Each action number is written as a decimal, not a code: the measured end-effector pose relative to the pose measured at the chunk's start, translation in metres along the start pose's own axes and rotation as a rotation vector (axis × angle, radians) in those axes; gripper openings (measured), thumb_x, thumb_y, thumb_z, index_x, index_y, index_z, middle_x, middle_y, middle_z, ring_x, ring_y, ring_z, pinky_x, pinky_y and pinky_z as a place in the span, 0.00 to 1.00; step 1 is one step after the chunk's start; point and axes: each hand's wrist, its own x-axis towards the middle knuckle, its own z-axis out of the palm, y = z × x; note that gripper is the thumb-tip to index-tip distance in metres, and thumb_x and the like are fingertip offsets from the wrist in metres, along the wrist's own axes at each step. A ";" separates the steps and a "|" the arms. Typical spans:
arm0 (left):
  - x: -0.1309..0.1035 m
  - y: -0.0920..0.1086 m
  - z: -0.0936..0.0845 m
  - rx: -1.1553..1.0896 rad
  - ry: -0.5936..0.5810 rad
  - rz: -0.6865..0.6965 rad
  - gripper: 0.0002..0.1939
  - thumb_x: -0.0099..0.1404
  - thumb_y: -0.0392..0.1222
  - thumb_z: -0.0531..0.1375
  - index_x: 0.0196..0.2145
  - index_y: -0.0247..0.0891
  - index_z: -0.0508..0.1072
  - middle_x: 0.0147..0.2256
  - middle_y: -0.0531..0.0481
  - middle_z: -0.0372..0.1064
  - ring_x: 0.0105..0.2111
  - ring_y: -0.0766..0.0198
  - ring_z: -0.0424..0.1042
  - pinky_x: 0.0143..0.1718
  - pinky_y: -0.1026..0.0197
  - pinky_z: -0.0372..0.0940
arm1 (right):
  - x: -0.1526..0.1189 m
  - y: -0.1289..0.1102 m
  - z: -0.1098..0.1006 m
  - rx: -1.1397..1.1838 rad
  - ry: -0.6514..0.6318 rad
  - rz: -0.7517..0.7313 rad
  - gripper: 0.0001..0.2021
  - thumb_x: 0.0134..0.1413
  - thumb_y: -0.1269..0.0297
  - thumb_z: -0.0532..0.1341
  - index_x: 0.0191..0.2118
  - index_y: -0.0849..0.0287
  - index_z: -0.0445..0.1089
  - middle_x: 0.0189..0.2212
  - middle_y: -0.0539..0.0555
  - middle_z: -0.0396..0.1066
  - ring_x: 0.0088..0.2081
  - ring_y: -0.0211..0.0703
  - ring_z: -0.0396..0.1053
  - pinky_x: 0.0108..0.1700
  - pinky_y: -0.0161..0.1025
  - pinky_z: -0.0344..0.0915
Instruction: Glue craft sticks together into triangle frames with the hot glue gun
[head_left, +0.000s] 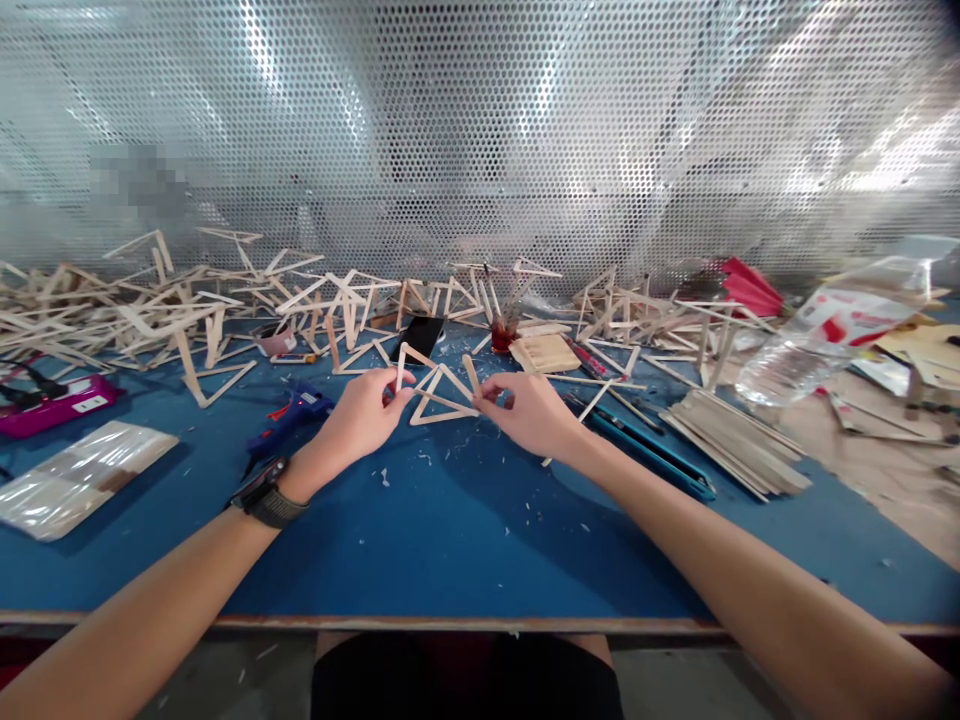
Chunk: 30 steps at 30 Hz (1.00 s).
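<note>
Between my hands is a small frame of joined wooden sticks [442, 417], with triangular parts and sticks that rise at both ends. My left hand [369, 408] pinches it at its left end, wearing a dark watch at the wrist. At the opposite end my right hand [525, 408] closes thumb and finger on the frame's corner, beside an upright stick. A blue glue gun [289, 420] lies just left of my left hand. Under my right forearm rests a teal cutter knife [652, 455]. A dark phone [418, 338] lies behind the frame.
Piled stick frames [172, 310] line the back, before a perforated metal panel [465, 120]. At left are a purple power strip [60, 403] and a wrapped stick pack [86, 475]. Loose flat sticks [731, 440] and a tilted plastic bottle [825, 325] are on the right.
</note>
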 end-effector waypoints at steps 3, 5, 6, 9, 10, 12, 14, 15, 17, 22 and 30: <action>-0.001 0.001 0.002 0.012 0.040 0.021 0.16 0.73 0.48 0.54 0.46 0.38 0.76 0.34 0.45 0.76 0.30 0.57 0.72 0.34 0.57 0.65 | 0.000 -0.004 0.001 0.008 -0.079 -0.037 0.12 0.66 0.60 0.57 0.38 0.57 0.78 0.31 0.53 0.77 0.27 0.39 0.68 0.32 0.37 0.59; 0.000 0.000 0.002 0.012 0.075 0.037 0.17 0.73 0.49 0.53 0.47 0.38 0.77 0.35 0.45 0.76 0.30 0.57 0.72 0.36 0.56 0.66 | -0.001 -0.006 0.002 0.003 -0.085 -0.060 0.13 0.66 0.63 0.55 0.38 0.58 0.77 0.32 0.53 0.78 0.28 0.39 0.69 0.33 0.37 0.59; 0.001 -0.001 0.003 0.011 0.088 0.042 0.17 0.73 0.49 0.53 0.47 0.38 0.77 0.36 0.44 0.76 0.31 0.57 0.73 0.36 0.56 0.66 | -0.001 -0.006 0.002 -0.001 -0.077 -0.073 0.13 0.66 0.63 0.55 0.37 0.58 0.77 0.32 0.53 0.78 0.29 0.39 0.69 0.33 0.36 0.59; 0.002 -0.006 0.007 0.000 0.072 0.044 0.18 0.72 0.51 0.54 0.47 0.37 0.76 0.38 0.43 0.76 0.33 0.56 0.74 0.38 0.55 0.68 | -0.003 -0.007 0.003 -0.012 -0.077 -0.080 0.10 0.62 0.64 0.58 0.36 0.57 0.76 0.31 0.52 0.77 0.27 0.38 0.68 0.32 0.36 0.58; 0.003 -0.007 0.008 -0.008 0.057 0.041 0.18 0.72 0.51 0.54 0.48 0.36 0.75 0.40 0.42 0.75 0.34 0.56 0.74 0.39 0.55 0.68 | -0.004 -0.007 0.003 -0.012 -0.084 -0.074 0.08 0.60 0.64 0.59 0.35 0.57 0.76 0.31 0.52 0.77 0.27 0.38 0.67 0.32 0.36 0.58; 0.003 -0.007 0.009 -0.018 0.041 0.033 0.22 0.70 0.54 0.56 0.51 0.34 0.74 0.42 0.40 0.74 0.36 0.56 0.73 0.40 0.54 0.69 | -0.005 -0.007 0.002 0.000 -0.091 -0.059 0.06 0.55 0.66 0.60 0.34 0.57 0.75 0.30 0.51 0.76 0.26 0.37 0.66 0.32 0.36 0.58; 0.001 -0.003 0.008 -0.012 0.020 0.016 0.27 0.67 0.57 0.59 0.54 0.33 0.72 0.44 0.39 0.72 0.37 0.55 0.73 0.40 0.54 0.69 | -0.005 -0.007 0.000 0.022 -0.088 -0.044 0.05 0.52 0.67 0.60 0.35 0.56 0.73 0.30 0.50 0.76 0.26 0.36 0.66 0.31 0.36 0.58; 0.001 0.000 0.006 -0.016 0.008 -0.005 0.28 0.66 0.57 0.59 0.56 0.33 0.71 0.45 0.39 0.71 0.38 0.55 0.72 0.40 0.54 0.69 | -0.005 -0.008 -0.001 0.030 -0.084 -0.035 0.05 0.51 0.67 0.60 0.35 0.56 0.72 0.31 0.50 0.75 0.26 0.36 0.66 0.31 0.36 0.58; 0.001 0.005 -0.001 -0.041 -0.020 -0.046 0.30 0.66 0.55 0.59 0.60 0.34 0.68 0.48 0.38 0.70 0.40 0.54 0.73 0.39 0.55 0.69 | -0.005 -0.009 -0.003 0.037 -0.068 -0.010 0.06 0.51 0.66 0.60 0.37 0.56 0.71 0.31 0.50 0.74 0.26 0.37 0.65 0.30 0.36 0.57; 0.008 -0.004 -0.018 -0.027 -0.081 -0.118 0.30 0.60 0.41 0.56 0.60 0.31 0.68 0.50 0.37 0.71 0.42 0.55 0.74 0.42 0.56 0.69 | -0.007 -0.015 -0.006 -0.002 -0.063 0.000 0.07 0.57 0.59 0.59 0.37 0.56 0.69 0.30 0.50 0.72 0.26 0.37 0.62 0.30 0.37 0.54; -0.016 -0.026 -0.061 0.309 -0.163 -0.066 0.26 0.66 0.48 0.53 0.57 0.38 0.72 0.49 0.40 0.75 0.42 0.51 0.76 0.46 0.54 0.69 | -0.011 -0.021 0.001 -0.086 -0.042 -0.004 0.21 0.57 0.40 0.61 0.37 0.55 0.67 0.31 0.51 0.71 0.29 0.39 0.64 0.30 0.36 0.52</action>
